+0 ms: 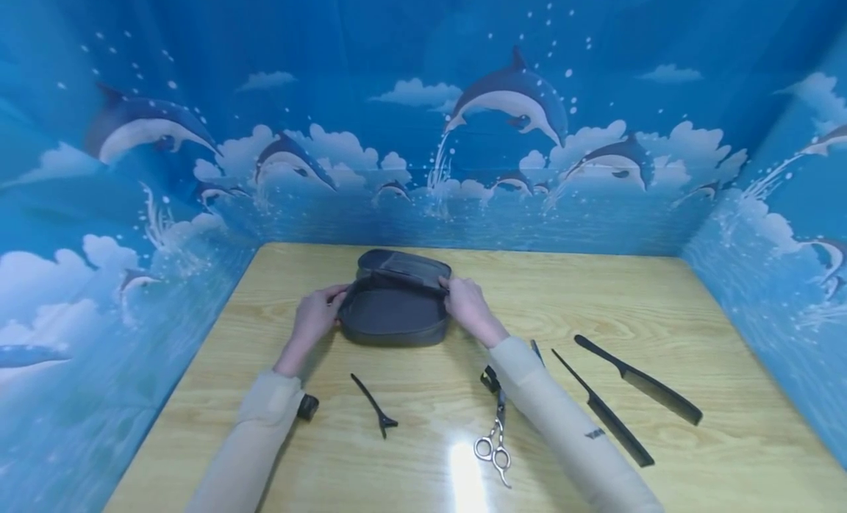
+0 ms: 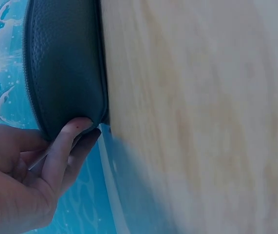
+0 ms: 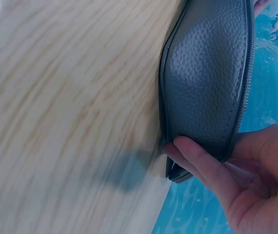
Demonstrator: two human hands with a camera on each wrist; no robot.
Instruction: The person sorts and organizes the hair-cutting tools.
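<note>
A dark grey zip case point(image 1: 393, 314) of pebbled leather lies near the back of the table, its lid folded back and its inside showing. My left hand point(image 1: 314, 316) grips the case's left end; in the left wrist view a fingertip point(image 2: 80, 124) presses the outer side wall below the zip edge. At the opposite end, my right hand point(image 1: 466, 304) holds the right side, its thumb side up by the lid. The right wrist view shows two fingers point(image 3: 197, 153) along the lower corner of the case.
Nearer me lie a black hair clip point(image 1: 376, 404) and silver hairdressing scissors point(image 1: 498, 443), the latter beside my right sleeve. To the right are a black tail comb point(image 1: 615, 425) and a black handled comb point(image 1: 655, 388). A dolphin-print curtain point(image 1: 423, 116) surrounds the table.
</note>
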